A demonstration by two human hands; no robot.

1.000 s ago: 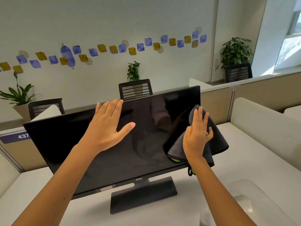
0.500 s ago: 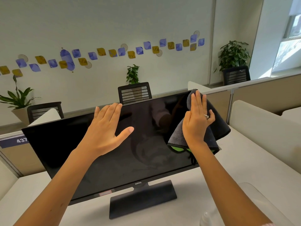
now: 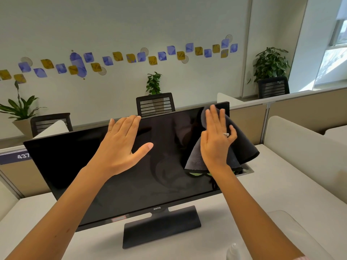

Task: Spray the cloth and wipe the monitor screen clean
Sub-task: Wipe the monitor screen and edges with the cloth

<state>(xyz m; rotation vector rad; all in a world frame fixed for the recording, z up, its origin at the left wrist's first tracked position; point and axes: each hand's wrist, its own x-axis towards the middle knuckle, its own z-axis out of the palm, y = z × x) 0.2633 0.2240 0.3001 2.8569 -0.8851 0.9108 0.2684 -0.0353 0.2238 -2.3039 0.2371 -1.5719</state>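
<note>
Right hand (image 3: 216, 141) lies flat, fingers straight and close together, pressing a dark grey cloth (image 3: 242, 147) against the upper right part of the monitor screen (image 3: 78, 162); a ring shows on one finger. The cloth is soft and napped, folded loosely, with a darker stitched edge. It drapes down below the palm and out past the monitor's right edge, and a strip of bright green shows at its lower hem. Left hand (image 3: 120, 145) is spread wide with the thumb out, palm toward the glass, its fingertips reaching the top bezel near the middle; whether the palm touches the screen cannot be told.

The screen is black and glossy, switched off, tilted back on a flat dark stand (image 3: 161, 226) on the pale desk (image 3: 272, 184). Faint swirling smears show on the glass below the cloth. The white top of a spray bottle (image 3: 232, 253) peeks in at the bottom edge, near the right forearm.
</note>
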